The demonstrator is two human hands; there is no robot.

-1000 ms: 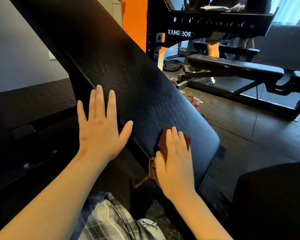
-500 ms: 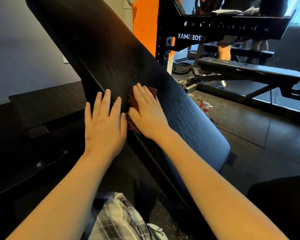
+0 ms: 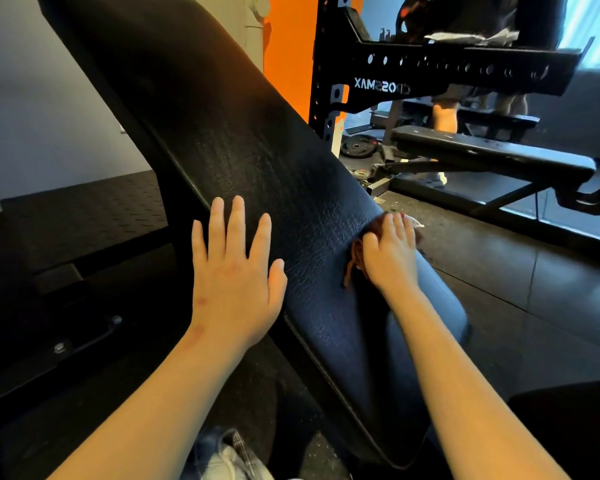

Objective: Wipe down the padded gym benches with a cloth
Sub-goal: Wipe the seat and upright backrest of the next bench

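Note:
A black padded bench back (image 3: 243,140) slopes up from lower right to upper left across the middle of the view. My left hand (image 3: 234,271) lies flat on its left edge, fingers straight and spread. My right hand (image 3: 390,252) presses a reddish-brown cloth (image 3: 355,254) against the pad's right edge; the cloth shows under the fingers and hangs a little below the palm. Most of the cloth is hidden by the hand.
A black power rack (image 3: 440,69) stands behind, with a flat bench (image 3: 492,155) under it and weight plates (image 3: 359,147) on the floor. A person's legs (image 3: 444,116) show past the rack. A spray bottle (image 3: 413,221) lies beyond my right hand. A black raised platform (image 3: 84,209) is at left.
My right hand has slid the cloth across the pad from beside my left hand to the pad's right edge. My left hand stays flat on the left edge.

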